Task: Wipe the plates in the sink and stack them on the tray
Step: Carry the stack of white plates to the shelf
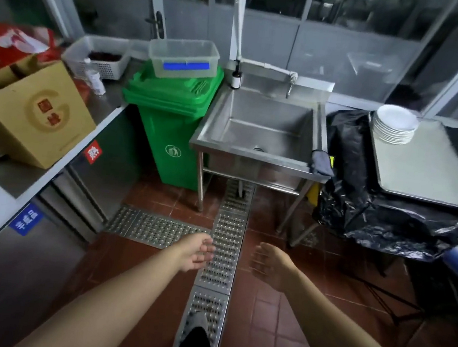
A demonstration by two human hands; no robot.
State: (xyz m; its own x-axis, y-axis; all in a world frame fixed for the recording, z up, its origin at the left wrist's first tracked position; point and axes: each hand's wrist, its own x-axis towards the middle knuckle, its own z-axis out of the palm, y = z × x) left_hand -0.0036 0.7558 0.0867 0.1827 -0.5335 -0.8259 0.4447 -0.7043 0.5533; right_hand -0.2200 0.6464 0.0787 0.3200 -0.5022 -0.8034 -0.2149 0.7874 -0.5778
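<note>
A steel sink (255, 153) stands ahead of me with no plates visible in its basin. A grey cloth (321, 162) hangs over its front right corner. On the right, a stack of several white plates (394, 123) sits at the far left corner of a metal tray (422, 167). My left hand (197, 252) and my right hand (270, 266) are held out low over the floor, well short of the sink, palms facing each other, fingers relaxed and holding nothing.
A green bin (171, 118) with a clear plastic box (182, 56) on its lid stands left of the sink. A steel counter on the left carries a cardboard box (33, 114). Black plastic sheeting (361, 205) drapes under the tray. Metal drain grates (225, 247) run along the red tile floor.
</note>
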